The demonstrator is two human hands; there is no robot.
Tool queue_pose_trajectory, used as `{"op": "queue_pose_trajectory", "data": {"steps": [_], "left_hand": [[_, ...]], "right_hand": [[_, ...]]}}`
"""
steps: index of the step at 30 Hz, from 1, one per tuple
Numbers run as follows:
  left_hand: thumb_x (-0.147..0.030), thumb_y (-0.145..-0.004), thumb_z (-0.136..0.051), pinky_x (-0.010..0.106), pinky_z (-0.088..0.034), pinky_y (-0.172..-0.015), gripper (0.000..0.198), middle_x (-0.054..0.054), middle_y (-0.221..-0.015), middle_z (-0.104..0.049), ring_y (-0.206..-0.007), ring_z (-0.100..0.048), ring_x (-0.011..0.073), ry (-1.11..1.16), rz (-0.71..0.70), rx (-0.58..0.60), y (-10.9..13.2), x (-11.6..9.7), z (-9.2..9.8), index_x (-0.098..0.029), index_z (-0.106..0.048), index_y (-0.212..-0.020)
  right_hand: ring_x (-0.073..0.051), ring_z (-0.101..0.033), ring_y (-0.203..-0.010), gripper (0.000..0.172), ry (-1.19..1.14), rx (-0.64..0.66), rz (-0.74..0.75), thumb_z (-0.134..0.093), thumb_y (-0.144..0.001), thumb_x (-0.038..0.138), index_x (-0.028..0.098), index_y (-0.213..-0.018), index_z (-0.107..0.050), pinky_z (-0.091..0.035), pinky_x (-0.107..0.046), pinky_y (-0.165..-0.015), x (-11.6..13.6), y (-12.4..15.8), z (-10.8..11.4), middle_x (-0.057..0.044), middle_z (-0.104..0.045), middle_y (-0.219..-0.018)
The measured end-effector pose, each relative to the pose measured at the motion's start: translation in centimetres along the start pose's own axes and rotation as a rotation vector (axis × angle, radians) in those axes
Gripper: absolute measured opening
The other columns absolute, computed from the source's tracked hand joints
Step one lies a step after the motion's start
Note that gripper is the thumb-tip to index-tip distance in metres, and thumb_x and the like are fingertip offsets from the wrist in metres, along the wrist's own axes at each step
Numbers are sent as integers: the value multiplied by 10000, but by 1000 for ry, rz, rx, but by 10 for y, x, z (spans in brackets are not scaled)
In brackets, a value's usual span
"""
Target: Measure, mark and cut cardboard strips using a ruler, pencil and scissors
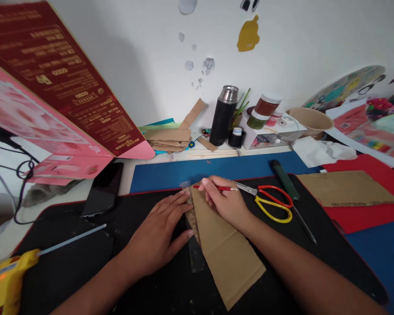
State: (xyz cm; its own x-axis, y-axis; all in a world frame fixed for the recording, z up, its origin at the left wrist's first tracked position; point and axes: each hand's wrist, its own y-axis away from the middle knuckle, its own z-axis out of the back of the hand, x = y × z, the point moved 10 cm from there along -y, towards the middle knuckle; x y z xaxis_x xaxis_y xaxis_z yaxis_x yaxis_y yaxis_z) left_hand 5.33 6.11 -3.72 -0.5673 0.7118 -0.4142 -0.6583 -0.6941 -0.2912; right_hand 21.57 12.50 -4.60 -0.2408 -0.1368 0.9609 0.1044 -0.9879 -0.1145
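Observation:
In my right hand (223,199) a thin red pencil (228,188) is pinched, its tip near the top of a long piece of brown cardboard (223,249). My left hand (160,232) lies flat with fingers stretched, pressing on a clear ruler (197,256) and a narrow cardboard strip (191,214) along the cardboard's left edge. Part of the ruler is hidden under the fingers. Just right of my right hand are scissors (272,203) with red and yellow handles. Their blades reach behind the hand.
A yellow glue gun (15,278) and a phone (103,188) lie left on the black mat (72,258). A green-handled pointed tool (284,179) lies right, near another cardboard piece (348,188) on red paper. A black flask (223,116) and paint jars (265,107) stand behind.

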Motion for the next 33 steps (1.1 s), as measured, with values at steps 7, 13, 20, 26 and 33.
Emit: {"op": "queue_pose_trajectory", "data": {"steps": [7, 13, 20, 26, 33], "left_hand": [[-370, -1062, -612, 579, -463, -1227, 420, 149, -1637, -536, -1545, -473, 312, -13, -4, 7, 0, -2, 0, -226, -545, -1450], [-351, -1052, -620, 595, -466, -1222, 435, 148, -1641, -532, -1543, -476, 321, 1, 1, 10, 0, -1, 0, -238, -533, -1463], [-360, -1061, -609, 595, -470, -1221, 418, 160, -1627, -543, -1544, -475, 320, -12, -2, 15, -1, -2, -1, -225, -534, -1450], [-365, -1064, -608, 585, -454, -1232, 427, 151, -1637, -533, -1551, -463, 316, -12, 5, 18, 0, -1, -1, -230, -527, -1461], [-367, -1061, -611, 598, -452, -1231, 425, 149, -1629, -542, -1548, -467, 326, 9, 8, 18, 0, -1, -1, -236, -538, -1459]], "right_hand": [[-132, -552, -550, 380, 21, 12, 14, -557, -1096, 473, 221, -871, -731, -423, -261, -559, 6, 0, -1, 43, -587, -625], [-147, -561, -564, 398, 66, 14, 4, -537, -1104, 489, 228, -875, -733, -434, -276, -583, 5, -1, -2, 38, -590, -622], [-147, -563, -572, 394, 63, 18, 4, -540, -1101, 489, 228, -871, -725, -432, -274, -588, 4, -1, -2, 40, -582, -620], [-143, -560, -563, 396, 53, 24, 3, -538, -1102, 494, 228, -873, -722, -427, -274, -580, 3, -1, -2, 43, -582, -620], [-147, -549, -550, 424, 82, 17, 22, -528, -1108, 508, 237, -840, -714, -419, -281, -589, 6, 0, -2, 49, -562, -588]]}}
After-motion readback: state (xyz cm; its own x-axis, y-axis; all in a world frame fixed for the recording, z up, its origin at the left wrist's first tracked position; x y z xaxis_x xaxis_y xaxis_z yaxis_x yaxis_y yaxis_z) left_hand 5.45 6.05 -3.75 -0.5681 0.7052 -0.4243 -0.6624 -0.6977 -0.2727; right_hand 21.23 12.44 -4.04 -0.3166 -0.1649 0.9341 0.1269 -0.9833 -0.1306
